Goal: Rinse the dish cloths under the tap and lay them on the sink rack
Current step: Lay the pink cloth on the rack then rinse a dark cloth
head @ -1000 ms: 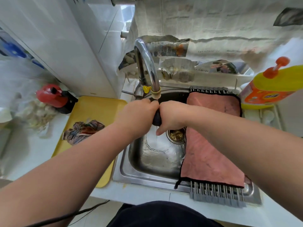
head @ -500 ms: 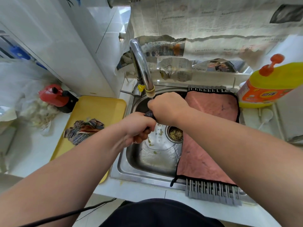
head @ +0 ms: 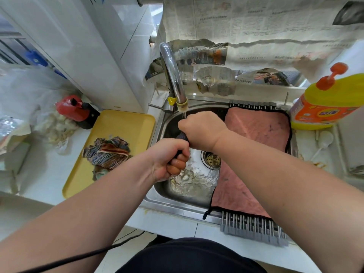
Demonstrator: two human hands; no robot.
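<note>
One dark cloth (head: 182, 137) is clenched tight in left hand (head: 169, 156) and right hand (head: 202, 131) under the tap (head: 173, 75); a pink cloth (head: 256, 131) is spread right of the grip.

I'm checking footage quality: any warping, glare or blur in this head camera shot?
Head view: wide-angle warp bows the counter edge and stretches the bottle; glare on the tap and wet sink; left hand, right hand and dark cloth look sharp.
</note>
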